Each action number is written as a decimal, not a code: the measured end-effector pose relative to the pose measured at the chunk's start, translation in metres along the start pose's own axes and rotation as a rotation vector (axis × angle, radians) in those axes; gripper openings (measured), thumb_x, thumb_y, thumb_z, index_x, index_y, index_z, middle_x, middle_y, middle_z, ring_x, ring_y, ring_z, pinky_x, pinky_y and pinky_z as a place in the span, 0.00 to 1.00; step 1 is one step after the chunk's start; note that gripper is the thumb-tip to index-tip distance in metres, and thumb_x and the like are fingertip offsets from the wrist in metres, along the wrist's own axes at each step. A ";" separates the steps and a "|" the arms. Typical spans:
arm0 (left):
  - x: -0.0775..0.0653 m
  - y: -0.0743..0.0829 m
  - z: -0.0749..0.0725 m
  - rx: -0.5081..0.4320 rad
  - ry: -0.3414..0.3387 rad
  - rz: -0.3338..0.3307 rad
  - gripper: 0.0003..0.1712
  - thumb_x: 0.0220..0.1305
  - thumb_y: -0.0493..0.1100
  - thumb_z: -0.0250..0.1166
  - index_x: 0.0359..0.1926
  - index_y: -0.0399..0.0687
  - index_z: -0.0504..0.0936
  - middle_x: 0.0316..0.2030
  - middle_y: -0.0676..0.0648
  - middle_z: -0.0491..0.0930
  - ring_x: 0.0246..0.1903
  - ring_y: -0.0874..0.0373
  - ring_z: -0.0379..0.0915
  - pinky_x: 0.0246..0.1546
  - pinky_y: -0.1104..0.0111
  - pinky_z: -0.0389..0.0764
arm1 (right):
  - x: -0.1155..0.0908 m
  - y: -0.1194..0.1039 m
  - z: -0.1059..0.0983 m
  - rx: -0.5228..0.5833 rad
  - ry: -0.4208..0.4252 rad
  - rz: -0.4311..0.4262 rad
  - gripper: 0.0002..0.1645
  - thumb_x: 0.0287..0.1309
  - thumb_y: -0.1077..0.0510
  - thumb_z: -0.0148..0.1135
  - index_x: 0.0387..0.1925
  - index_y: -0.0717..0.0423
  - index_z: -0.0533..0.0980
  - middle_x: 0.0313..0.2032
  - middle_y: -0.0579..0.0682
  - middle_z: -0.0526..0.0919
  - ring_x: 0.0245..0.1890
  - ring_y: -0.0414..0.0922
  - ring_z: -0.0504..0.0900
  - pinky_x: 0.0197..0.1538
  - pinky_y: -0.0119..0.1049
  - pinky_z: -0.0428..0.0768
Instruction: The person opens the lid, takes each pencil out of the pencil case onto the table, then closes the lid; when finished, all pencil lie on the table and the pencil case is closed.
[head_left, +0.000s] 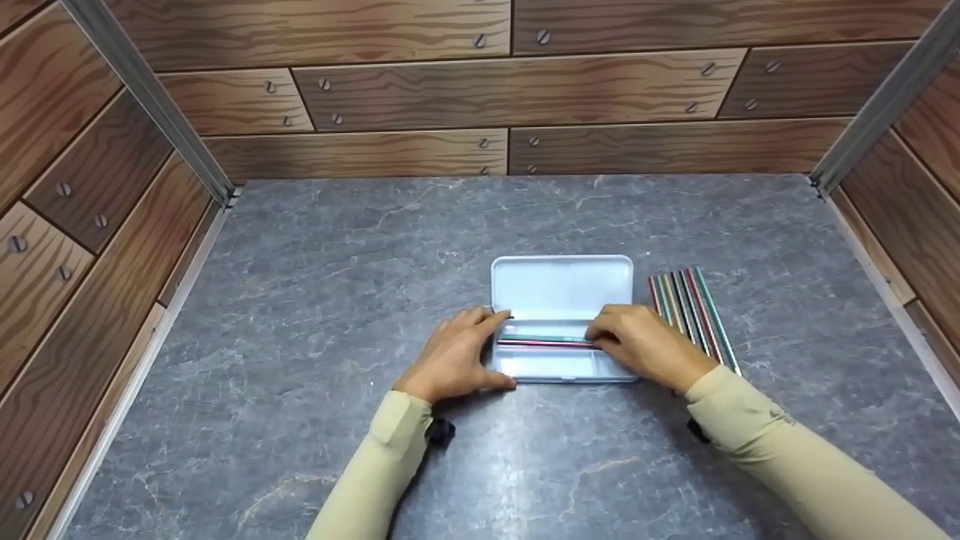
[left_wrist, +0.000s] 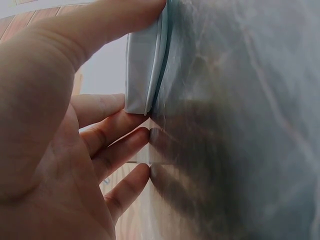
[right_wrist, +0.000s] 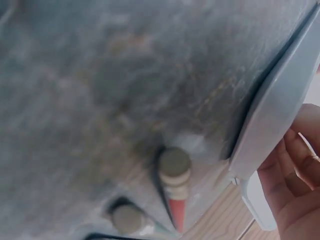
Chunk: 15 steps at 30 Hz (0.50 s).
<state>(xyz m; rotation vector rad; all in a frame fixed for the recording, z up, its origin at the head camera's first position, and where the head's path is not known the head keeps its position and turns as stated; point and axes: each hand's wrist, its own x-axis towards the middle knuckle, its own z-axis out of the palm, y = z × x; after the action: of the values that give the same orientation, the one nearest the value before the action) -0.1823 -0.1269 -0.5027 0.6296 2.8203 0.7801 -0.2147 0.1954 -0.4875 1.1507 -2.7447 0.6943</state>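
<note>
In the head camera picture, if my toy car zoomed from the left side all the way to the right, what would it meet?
Left metal post → left hand → open white box → row of pencils → right metal post.

Booth-like workspace, wood-print panels (head_left: 517,90) on three sides, metal corner posts (head_left: 154,97), grey marbled tabletop (head_left: 337,262)
</note>
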 end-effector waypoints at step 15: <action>0.002 -0.002 0.001 -0.008 0.012 0.014 0.62 0.56 0.62 0.88 0.86 0.50 0.70 0.71 0.42 0.78 0.73 0.45 0.74 0.77 0.48 0.74 | -0.006 -0.002 -0.003 0.011 0.114 -0.005 0.10 0.62 0.70 0.79 0.41 0.55 0.91 0.39 0.47 0.92 0.39 0.44 0.89 0.46 0.43 0.91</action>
<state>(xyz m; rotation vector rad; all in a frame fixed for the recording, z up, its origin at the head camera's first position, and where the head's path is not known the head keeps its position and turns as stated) -0.1841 -0.1271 -0.5045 0.6458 2.8255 0.7993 -0.2090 0.1997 -0.4860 1.0841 -2.6470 0.7514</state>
